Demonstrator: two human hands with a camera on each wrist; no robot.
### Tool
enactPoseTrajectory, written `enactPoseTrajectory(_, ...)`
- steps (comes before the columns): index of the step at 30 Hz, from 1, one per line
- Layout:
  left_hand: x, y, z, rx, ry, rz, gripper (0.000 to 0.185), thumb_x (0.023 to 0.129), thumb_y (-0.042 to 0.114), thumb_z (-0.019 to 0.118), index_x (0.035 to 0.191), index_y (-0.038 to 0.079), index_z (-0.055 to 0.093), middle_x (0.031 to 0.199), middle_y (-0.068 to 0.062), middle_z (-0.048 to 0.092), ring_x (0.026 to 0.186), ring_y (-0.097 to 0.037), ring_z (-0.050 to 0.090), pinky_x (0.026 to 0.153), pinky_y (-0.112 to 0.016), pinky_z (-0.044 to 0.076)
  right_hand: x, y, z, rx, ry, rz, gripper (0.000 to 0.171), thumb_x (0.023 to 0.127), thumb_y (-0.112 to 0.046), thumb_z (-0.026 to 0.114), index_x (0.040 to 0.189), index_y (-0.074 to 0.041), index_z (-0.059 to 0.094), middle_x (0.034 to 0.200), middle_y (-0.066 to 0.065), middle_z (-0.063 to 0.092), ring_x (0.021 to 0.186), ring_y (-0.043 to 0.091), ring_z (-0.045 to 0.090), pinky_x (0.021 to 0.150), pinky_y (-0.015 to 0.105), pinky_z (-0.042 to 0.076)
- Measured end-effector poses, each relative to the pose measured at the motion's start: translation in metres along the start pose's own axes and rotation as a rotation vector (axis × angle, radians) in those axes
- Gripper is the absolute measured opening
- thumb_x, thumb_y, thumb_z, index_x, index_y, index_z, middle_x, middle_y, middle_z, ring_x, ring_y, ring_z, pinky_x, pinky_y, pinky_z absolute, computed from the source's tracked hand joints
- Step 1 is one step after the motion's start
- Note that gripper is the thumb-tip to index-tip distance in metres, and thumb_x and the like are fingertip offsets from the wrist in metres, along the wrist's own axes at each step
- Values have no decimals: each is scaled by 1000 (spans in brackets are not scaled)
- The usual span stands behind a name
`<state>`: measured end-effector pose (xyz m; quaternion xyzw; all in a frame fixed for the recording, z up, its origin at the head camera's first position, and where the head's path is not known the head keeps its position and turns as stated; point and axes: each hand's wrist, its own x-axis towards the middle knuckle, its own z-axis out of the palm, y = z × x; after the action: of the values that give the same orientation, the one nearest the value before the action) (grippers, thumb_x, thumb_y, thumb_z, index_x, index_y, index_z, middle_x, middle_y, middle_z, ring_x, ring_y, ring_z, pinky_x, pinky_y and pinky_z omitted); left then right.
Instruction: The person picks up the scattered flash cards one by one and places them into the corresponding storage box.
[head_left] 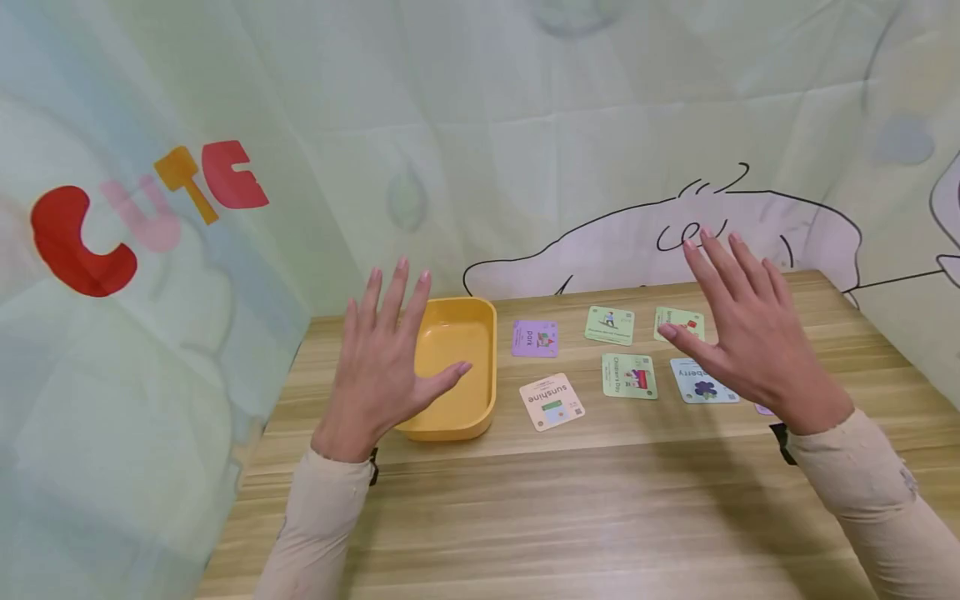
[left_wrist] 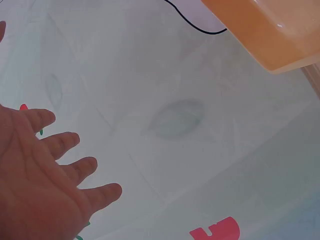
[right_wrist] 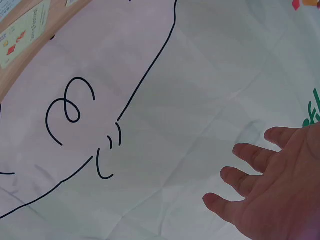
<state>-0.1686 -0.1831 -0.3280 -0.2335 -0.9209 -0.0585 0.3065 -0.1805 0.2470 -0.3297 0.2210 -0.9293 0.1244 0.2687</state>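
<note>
1. My left hand (head_left: 381, 367) is raised, fingers straight and fanned, its outline overlapping the left side of a glossy yellow rounded-rectangle tray (head_left: 457, 434).
2. My right hand (head_left: 757, 346) is raised likewise, fingers extended and apart, before the right-hand cards.
3. The tray is deep and smooth-walled, near the far left corner of the pale wood-grain worktop (head_left: 570, 508).
4. Along the worktop's far edge lie flat square cards with rounded corners: a purple "park" card (head_left: 536, 338), a green snowboarder card (head_left: 609, 325) and a green card with a red picture (head_left: 684, 322), partly behind my thumb.
5. Nearer the front edge come a peach "sunshine" card (head_left: 552, 402) just beside the tray, a green "Children's Day" card (head_left: 629, 377) and a blue card with dark berries (head_left: 703, 382); a purple sliver (head_left: 763, 409) peeks from under my right hand's outline.
6. Creased, printed pale fabric (head_left: 360, 83) hangs behind; my cream sleeves (head_left: 318, 500) look soft.
7. The head view gives the backs of my hands; the wrist views give their lined palms, and the left one the tray's outer corner from below.
</note>
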Motion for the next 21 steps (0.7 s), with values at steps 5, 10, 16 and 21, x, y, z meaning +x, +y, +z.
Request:
enactPoseTrajectory(5, -6, -3, 3, -6, 3, -3, 106, 83, 75, 54, 162, 12, 24, 170, -13, 14, 153, -44, 15, 112, -76, 26, -5, 2, 0, -3, -5, 4, 91, 94, -65, 53, 164, -17, 18, 170, 7, 18, 156, 35, 11, 124, 62, 8)
enactPoseTrajectory(10, -12, -5, 5, -9, 0, -6, 106, 83, 75, 54, 162, 11, 25, 170, -13, 13, 151, -47, 20, 113, -75, 26, -8, 4, 0, 15, -29, 19, 90, 95, -57, 59, 164, -17, 17, 168, 9, 22, 156, 35, 11, 125, 61, 5)
enactPoseTrajectory(16, -20, -7, 8, -10, -8, -10, 106, 83, 74, 55, 161, 9, 26, 169, -16, 16, 147, -50, 27, 113, -73, 27, -11, 6, 3, 16, -43, 26, 91, 94, -56, 60, 164, -17, 16, 167, 9, 24, 155, 36, 14, 124, 63, 7)
enactPoseTrajectory(21, -23, -8, 11, -12, 0, -15, 105, 87, 81, 42, 160, 7, 29, 165, -19, 24, 145, -48, 32, 112, -73, 30, -13, 9, 5, 13, -33, 31, 90, 94, -56, 61, 164, -18, 18, 166, 10, 27, 154, 37, 17, 124, 62, 11)
